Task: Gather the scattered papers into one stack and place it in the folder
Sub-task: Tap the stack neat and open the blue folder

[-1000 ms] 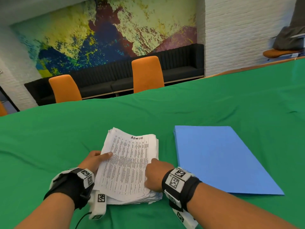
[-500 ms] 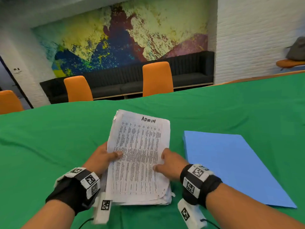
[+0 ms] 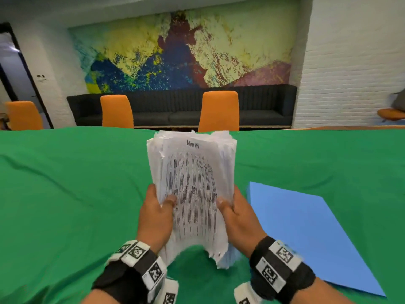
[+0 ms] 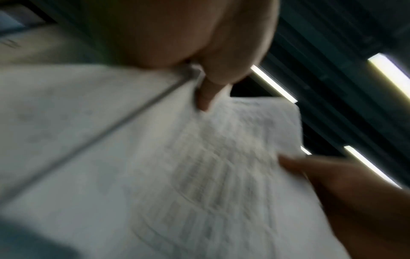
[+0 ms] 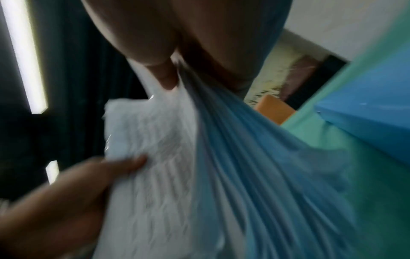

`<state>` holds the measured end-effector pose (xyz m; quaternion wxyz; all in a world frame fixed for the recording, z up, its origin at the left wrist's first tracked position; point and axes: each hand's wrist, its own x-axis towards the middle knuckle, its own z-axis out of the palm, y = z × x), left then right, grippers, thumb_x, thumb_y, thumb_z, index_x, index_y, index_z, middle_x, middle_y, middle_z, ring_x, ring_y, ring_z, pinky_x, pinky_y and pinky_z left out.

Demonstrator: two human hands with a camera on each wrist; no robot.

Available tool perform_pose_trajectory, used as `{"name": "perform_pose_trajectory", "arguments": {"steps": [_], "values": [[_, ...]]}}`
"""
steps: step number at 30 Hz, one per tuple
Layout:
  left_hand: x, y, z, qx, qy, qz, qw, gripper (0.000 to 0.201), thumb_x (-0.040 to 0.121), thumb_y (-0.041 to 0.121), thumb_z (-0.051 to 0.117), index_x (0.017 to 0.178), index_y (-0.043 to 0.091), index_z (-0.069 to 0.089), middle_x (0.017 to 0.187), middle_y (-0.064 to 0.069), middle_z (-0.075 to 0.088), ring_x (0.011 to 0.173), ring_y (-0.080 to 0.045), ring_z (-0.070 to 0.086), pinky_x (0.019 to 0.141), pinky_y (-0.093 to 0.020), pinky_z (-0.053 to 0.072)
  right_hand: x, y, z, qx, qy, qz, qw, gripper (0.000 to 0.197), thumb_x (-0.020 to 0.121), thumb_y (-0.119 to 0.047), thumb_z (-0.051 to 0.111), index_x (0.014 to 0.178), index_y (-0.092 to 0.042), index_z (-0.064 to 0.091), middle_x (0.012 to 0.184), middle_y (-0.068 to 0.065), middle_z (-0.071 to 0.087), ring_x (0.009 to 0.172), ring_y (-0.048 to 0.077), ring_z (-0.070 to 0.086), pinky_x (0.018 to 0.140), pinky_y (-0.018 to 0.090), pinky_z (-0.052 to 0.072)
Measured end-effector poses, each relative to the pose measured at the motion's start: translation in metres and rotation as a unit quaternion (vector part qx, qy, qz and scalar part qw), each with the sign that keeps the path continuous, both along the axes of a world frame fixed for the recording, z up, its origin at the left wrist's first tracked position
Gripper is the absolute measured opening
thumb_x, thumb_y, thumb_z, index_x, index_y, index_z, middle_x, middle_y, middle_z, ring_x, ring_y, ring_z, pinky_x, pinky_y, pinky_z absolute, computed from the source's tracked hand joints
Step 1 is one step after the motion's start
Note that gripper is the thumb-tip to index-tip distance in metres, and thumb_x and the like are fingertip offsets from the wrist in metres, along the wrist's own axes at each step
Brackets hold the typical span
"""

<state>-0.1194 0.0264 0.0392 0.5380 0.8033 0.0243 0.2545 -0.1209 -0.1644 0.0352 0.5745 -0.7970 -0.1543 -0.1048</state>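
A thick stack of printed papers (image 3: 192, 185), with "ADMIN" handwritten at its top, stands nearly upright above the green table (image 3: 65, 194). My left hand (image 3: 156, 212) grips the stack's left edge, thumb on the front sheet. My right hand (image 3: 235, 212) grips the right edge the same way. The stack's lower edge hangs just above the cloth. Both wrist views are blurred: the stack of papers (image 4: 199, 175) fills the left one, and the stack of papers (image 5: 168, 175) shows its layered edge in the right one. A shut blue folder (image 3: 306, 233) lies flat to the right.
Green cloth covers the whole table. Orange chairs (image 3: 219, 110) stand along its far edge, before a dark sofa (image 3: 263, 106) and a painted wall. The blue folder (image 5: 372, 112) is close to my right wrist.
The stack lay flat on the table a second ago. Both hands have lifted it and tipped it upright, and the view has shifted right and upward.
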Motion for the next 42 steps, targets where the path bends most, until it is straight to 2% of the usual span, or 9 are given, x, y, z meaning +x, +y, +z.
{"name": "perform_pose_trajectory", "arguments": {"steps": [3,11,17,20,25,28,32,37,42], "values": [[-0.002,-0.005,-0.009,-0.038,-0.057,0.030,0.997,0.019,0.097,0.015,0.061,0.113,0.019,0.051,0.093,0.005,0.064,0.081,-0.015,0.063,0.070,-0.030,0.048,-0.012,0.006,0.002,0.031,-0.061,-0.002,0.998,0.026,0.106,-0.024,0.045,0.121,-0.046,0.046,0.119,-0.034,0.057,0.109,-0.020,0.054,0.091,-0.001,0.038],[-0.013,0.026,-0.061,-0.121,0.053,-0.030,0.991,0.037,0.087,0.020,0.074,0.121,0.029,0.060,0.116,0.006,0.073,0.106,-0.017,0.070,0.094,-0.050,0.055,-0.011,-0.009,-0.039,0.060,0.065,0.040,0.995,0.025,0.098,-0.038,0.060,0.118,-0.050,0.050,0.118,-0.017,0.067,0.111,-0.001,0.063,0.094,0.025,0.053],[-0.008,0.042,-0.050,-0.084,0.122,-0.128,0.981,0.042,0.083,0.028,0.076,0.123,0.030,0.062,0.114,0.011,0.075,0.106,-0.012,0.071,0.101,-0.045,0.049,0.004,-0.014,-0.044,0.061,0.111,-0.001,0.992,0.011,0.097,-0.034,0.062,0.108,-0.033,0.063,0.107,0.002,0.073,0.104,0.021,0.068,0.095,0.043,0.058],[0.001,0.058,-0.050,-0.082,0.169,-0.131,0.973,0.050,0.075,0.042,0.084,0.118,0.025,0.065,0.111,0.007,0.077,0.101,-0.015,0.073,0.102,-0.045,0.049,0.006,-0.013,-0.041,0.048,0.102,-0.009,0.994,0.005,0.099,-0.033,0.060,0.104,-0.032,0.061,0.103,0.005,0.070,0.101,0.022,0.066,0.093,0.041,0.057],[0.006,0.077,-0.066,-0.044,0.190,-0.124,0.973,0.088,0.048,0.071,0.086,0.105,0.007,0.069,0.099,-0.003,0.079,0.091,-0.023,0.076,0.094,-0.047,0.054,0.009,-0.014,-0.039,0.065,0.091,-0.001,0.994,0.008,0.101,-0.028,0.058,0.106,-0.035,0.059,0.097,-0.003,0.067,0.092,0.011,0.062,0.076,0.020,0.051],[0.004,0.075,-0.062,-0.049,0.172,-0.137,0.974,0.106,0.030,0.077,0.085,0.109,0.010,0.068,0.102,-0.002,0.079,0.094,-0.022,0.075,0.095,-0.044,0.054,0.008,-0.016,-0.041,0.068,0.088,0.007,0.994,0.009,0.101,-0.027,0.058,0.104,-0.035,0.059,0.095,-0.007,0.066,0.093,0.011,0.061,0.076,0.016,0.049],[0.003,0.060,-0.041,-0.093,0.094,-0.139,0.981,0.093,0.040,0.060,0.089,0.121,0.026,0.058,0.116,0.001,0.074,0.104,-0.019,0.071,0.098,-0.048,0.052,0.008,-0.019,-0.035,0.091,0.063,0.037,0.993,0.015,0.100,-0.021,0.061,0.096,-0.035,0.062,0.088,-0.011,0.063,0.084,0.002,0.059,0.076,0.014,0.050],[0.014,0.054,-0.013,-0.213,0.005,-0.157,0.964,0.081,0.063,0.022,0.081,0.135,0.016,0.046,0.124,-0.007,0.070,0.107,-0.024,0.071,0.087,-0.041,0.061,0.012,-0.027,-0.028,0.088,0.061,0.057,0.993,0.020,0.099,-0.019,0.062,0.085,-0.033,0.063,0.080,-0.008,0.058,0.079,0.010,0.056,0.078,0.027,0.053],[0.011,0.028,-0.010,-0.110,0.041,-0.066,0.991,0.042,0.082,0.029,0.077,0.117,0.021,0.055,0.113,-0.003,0.072,0.100,-0.027,0.071,0.089,-0.049,0.056,0.008,-0.028,-0.037,0.056,0.029,0.025,0.998,0.025,0.100,-0.022,0.060,0.093,-0.046,0.062,0.083,-0.013,0.065,0.084,0.012,0.060,0.082,0.032,0.054]]}}
